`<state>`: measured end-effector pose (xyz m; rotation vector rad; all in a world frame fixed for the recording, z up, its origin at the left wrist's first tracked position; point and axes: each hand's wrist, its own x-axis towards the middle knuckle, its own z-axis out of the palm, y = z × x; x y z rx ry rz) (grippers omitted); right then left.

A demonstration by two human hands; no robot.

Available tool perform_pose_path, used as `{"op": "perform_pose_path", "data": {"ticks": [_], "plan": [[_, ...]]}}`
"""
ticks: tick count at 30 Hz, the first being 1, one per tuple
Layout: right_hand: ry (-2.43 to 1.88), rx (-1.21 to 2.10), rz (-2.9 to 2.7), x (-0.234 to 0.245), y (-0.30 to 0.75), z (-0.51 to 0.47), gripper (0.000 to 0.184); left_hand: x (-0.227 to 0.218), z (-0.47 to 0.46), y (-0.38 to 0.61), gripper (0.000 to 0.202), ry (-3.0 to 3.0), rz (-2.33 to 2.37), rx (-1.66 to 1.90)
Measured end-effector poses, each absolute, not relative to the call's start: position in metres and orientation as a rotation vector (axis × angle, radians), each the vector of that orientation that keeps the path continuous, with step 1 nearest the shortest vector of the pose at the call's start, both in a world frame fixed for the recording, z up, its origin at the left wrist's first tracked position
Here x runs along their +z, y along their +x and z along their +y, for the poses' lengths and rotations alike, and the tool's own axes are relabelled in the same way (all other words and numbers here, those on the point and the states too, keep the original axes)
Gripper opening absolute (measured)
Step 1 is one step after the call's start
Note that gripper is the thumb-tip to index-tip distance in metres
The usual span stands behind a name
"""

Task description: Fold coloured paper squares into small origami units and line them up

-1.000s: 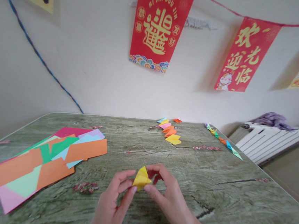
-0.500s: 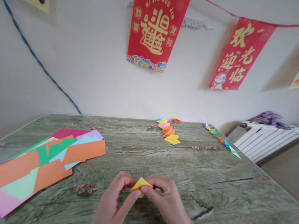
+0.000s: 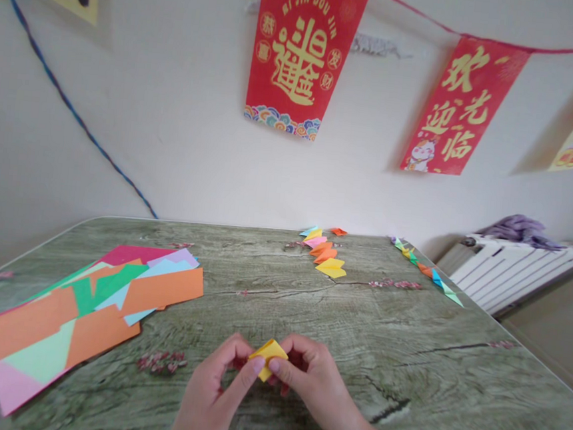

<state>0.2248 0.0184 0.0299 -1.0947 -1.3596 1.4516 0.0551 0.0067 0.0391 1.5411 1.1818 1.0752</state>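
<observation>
1. Yellow paper (image 3: 270, 355), one piece: small, creased, layered, roughly diamond-shaped. Pinched between both hands, over the tabletop (image 3: 253, 306). Part-folded, by appearance; remaining folds not determinable.
2. Left hand (image 3: 222, 380): gripping left side of the piece, thumb on near face, fingers curled behind.
3. Right hand (image 3: 319, 382): gripping right side, thumb pressed close beside the opposite thumb; fingertips partly hidden.
4. Beyond the grip, slightly right: row of folded pieces (image 3: 321, 249), yellow, orange, pink, pale blue. Apparently done.
5. Beyond that row, to its right: orange-red piece (image 3: 338, 231), folded, set apart.
6. Far right of the grip, along the table edge: multicoloured line of folded pieces (image 3: 425, 271), end to end. Apparently done; joined or merely touching, not clear.
7. Left of the grip, well apart: overlapping paper strips (image 3: 91, 325), orange, green, pink, blue, crimson. Flat, unfolded; seemingly unworked stock.
8. Containers: none seen. Strips and folded pieces directly on the tabletop.
</observation>
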Motion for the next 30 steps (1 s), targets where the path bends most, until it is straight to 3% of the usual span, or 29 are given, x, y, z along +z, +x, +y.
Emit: {"op": "perform_pose_path", "data": {"ticks": [5,17,25,30], "plan": [[-1.064,1.293,-1.439,0.0346,0.2299,0.0197,0.030,0.0398,0.0058,0.0513,0.025,1.873,1.190,1.010],[-0.950,1.501,-1.083,0.0353,0.2259,0.0207,0.031,0.0409,0.0085,0.0511,0.020,1.945,1.219,1.037],[-1.061,1.300,-1.488,0.0368,0.2305,0.0217,0.020,0.0389,0.0099,0.0494,0.016,2.065,1.189,1.008],[-1.051,1.328,-1.397,0.0293,0.2326,0.0229,0.026,0.0367,0.0108,0.0485,0.013,2.060,1.173,0.952]]}}
